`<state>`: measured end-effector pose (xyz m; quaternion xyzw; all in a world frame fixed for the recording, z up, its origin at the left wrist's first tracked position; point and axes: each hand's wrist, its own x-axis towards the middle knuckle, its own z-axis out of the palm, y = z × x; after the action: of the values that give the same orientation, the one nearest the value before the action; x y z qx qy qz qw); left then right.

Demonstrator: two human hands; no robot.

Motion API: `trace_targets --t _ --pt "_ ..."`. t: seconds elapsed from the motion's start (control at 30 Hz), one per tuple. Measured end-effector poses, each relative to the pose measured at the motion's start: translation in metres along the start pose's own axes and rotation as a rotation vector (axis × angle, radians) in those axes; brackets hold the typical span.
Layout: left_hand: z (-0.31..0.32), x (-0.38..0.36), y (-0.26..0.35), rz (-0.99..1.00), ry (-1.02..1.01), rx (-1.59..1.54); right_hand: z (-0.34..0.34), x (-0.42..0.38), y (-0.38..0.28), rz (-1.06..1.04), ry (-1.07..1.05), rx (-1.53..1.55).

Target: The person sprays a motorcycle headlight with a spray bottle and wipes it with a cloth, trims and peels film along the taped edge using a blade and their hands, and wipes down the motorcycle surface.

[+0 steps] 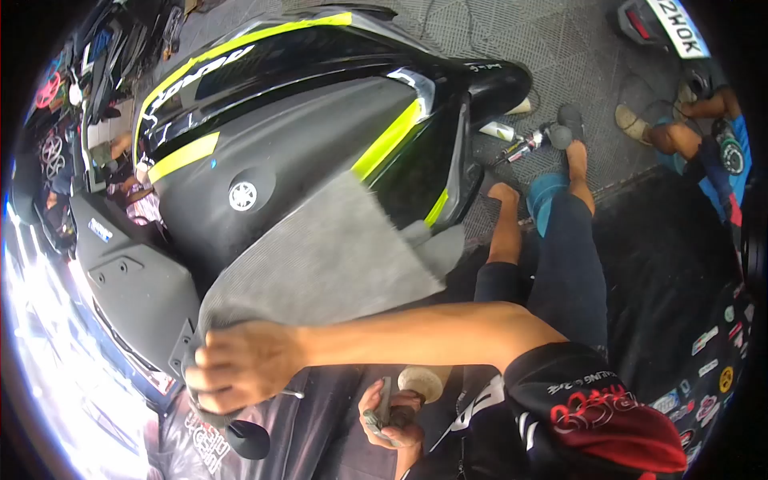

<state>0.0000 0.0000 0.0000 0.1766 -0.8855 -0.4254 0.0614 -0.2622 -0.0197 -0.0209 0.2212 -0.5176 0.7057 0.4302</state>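
My right hand [244, 366] reaches across to the left, its fingers curled over the near end of a grey ribbed cloth [320, 256]. The cloth drapes across the seat end of a black scooter [312, 120] with yellow-green stripes. A round Yamaha emblem [243, 194] shows on the scooter's dark panel. Below my forearm, my left hand [400, 432] is closed around a small grey and dark object [392, 410] whose kind I cannot make out. A pale round object [421, 384] shows just beside these fingers.
Trousered legs [564, 264] extend past the scooter's right side. A slim bottle [524, 148] lies on the patterned floor [552, 48]. Another person's legs [688, 132] are at upper right, below a licence plate [680, 28]. A grey panel [132, 280] stands at left.
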Motion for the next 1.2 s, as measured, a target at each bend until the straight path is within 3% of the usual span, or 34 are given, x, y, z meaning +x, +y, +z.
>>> trace_targets --t 0.07,0.23,0.4,0.47,0.6,0.67,0.73,0.83,1.0,1.2 --pt "-0.002 0.007 -0.001 0.001 0.037 -0.067 0.014 -0.01 0.003 -0.111 -0.009 0.013" --pt "-0.001 -0.004 0.006 0.005 0.024 -0.046 -0.066 0.0 0.011 0.001 0.129 0.018" --pt "0.003 -0.006 0.003 -0.046 -0.038 -0.045 -0.131 0.0 0.043 0.133 -0.032 -0.035" --pt "-0.001 -0.011 -0.006 -0.004 -0.086 0.005 -0.163 0.002 0.062 0.15 -0.147 -0.133" --pt "0.002 -0.009 -0.005 0.006 -0.105 -0.062 -0.221 0.036 0.103 0.059 -0.031 -0.667" --pt "0.002 -0.008 -0.005 0.006 -0.103 -0.107 -0.243 0.042 0.124 0.056 -0.03 -0.75" --pt "0.001 -0.009 -0.006 0.015 -0.09 -0.124 -0.253 0.035 0.134 0.121 0.1 -0.649" --pt "-0.002 -0.01 -0.008 0.024 -0.07 -0.142 -0.239 0.021 0.113 0.137 -0.004 -0.725" --pt "-0.017 -0.011 -0.015 0.044 -0.04 -0.098 -0.139 0.019 0.043 0.097 -0.143 -0.434" --pt "-0.029 -0.017 -0.022 -0.019 0.01 -0.109 -0.033 0.002 0.005 0.133 -0.145 -0.184"
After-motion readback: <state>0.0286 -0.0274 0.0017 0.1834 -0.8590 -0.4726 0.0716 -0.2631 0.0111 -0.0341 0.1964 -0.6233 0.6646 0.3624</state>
